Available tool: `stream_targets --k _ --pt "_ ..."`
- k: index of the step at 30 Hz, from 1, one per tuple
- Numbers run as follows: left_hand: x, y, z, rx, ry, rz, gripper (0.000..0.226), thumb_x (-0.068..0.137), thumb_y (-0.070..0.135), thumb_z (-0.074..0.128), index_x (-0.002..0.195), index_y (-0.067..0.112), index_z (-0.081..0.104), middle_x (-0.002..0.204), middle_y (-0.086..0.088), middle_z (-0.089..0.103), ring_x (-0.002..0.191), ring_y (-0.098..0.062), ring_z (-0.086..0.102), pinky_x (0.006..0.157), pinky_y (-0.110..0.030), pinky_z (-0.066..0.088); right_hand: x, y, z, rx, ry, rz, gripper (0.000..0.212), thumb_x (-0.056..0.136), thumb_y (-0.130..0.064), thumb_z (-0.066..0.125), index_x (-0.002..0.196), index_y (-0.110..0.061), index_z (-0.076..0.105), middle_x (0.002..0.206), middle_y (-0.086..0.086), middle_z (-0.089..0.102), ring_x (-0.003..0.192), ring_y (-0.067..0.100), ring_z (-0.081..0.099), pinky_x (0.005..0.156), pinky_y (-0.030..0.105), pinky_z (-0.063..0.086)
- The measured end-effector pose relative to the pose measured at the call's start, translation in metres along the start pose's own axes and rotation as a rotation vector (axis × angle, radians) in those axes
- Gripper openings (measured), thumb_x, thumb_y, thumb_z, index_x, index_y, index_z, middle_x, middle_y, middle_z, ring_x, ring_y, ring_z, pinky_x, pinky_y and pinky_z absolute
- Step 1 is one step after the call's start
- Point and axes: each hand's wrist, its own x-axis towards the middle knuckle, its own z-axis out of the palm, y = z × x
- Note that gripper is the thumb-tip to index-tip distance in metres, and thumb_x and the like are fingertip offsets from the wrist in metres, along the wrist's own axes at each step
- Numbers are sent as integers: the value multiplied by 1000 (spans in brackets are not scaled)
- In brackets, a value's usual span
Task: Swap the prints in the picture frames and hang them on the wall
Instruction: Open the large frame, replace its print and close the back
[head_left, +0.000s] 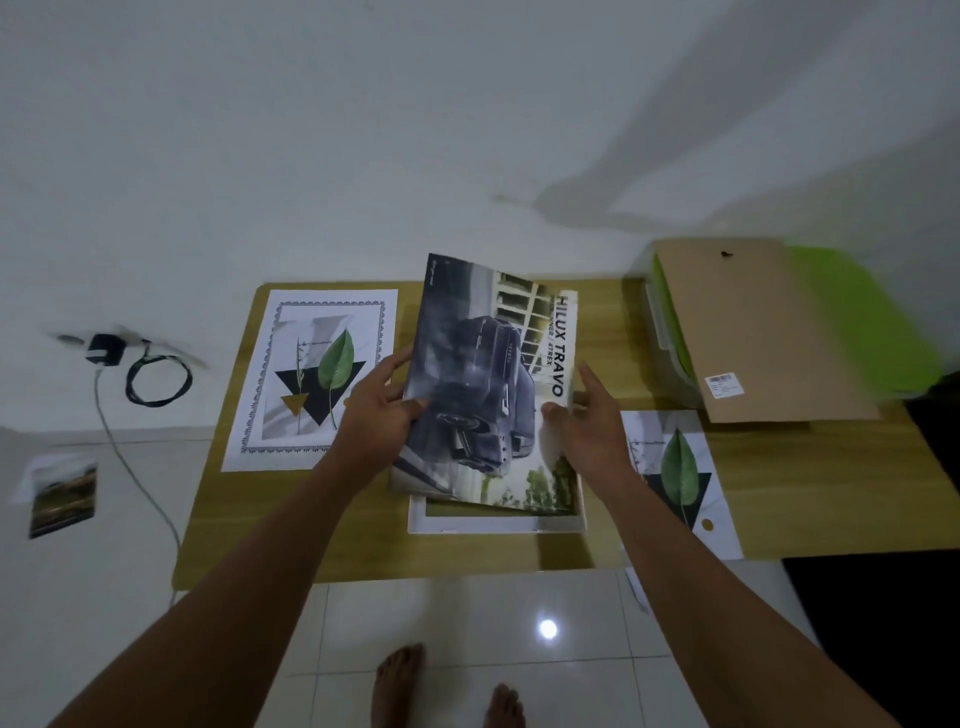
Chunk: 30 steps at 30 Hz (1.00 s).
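Note:
A car print (483, 384) with a dark truck on it is lifted at its left edge above a white picture frame (496, 522) lying flat on the wooden table (831, 499). My left hand (382, 410) pinches the print's left edge. My right hand (582, 421) hovers by the print's right edge with its fingers spread; whether it touches the print I cannot tell. A leaf print with a patterned border (311, 379) lies on the table to the left. A second leaf print (680, 478) lies to the right.
A brown backing board (748, 327) leans over a green-lidded box (878, 332) at the table's back right. On the floor to the left lie a charger with a coiled cable (150, 374) and a small photo print (62, 499). My bare feet (400, 686) stand on white tiles.

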Motion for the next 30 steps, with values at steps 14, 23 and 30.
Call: stream_targets --k 14,23,30 --pt "-25 62 42 162 -161 277 67 91 8 63 141 46 42 122 13 65 96 -7 70 78 -30 59 -18 -110 17 70 -82 -187 37 92 -52 57 126 -37 60 115 -11 69 106 11 65 96 42 53" --pt "-14 59 55 352 99 293 51 90 14 65 137 30 52 130 7 58 115 -7 53 100 -33 48 -19 -107 -29 51 107 -278 47 101 -9 44 143 -30 48 143 -5 49 124 11 50 101 34 51" --pt "11 49 35 225 139 -86 79 89 20 69 153 24 24 146 -11 47 127 -30 51 104 -48 45 -14 -81 -63 148 89 -196 49 102 -11 47 141 -40 49 126 -21 46 102 -3 50 84 15 46"
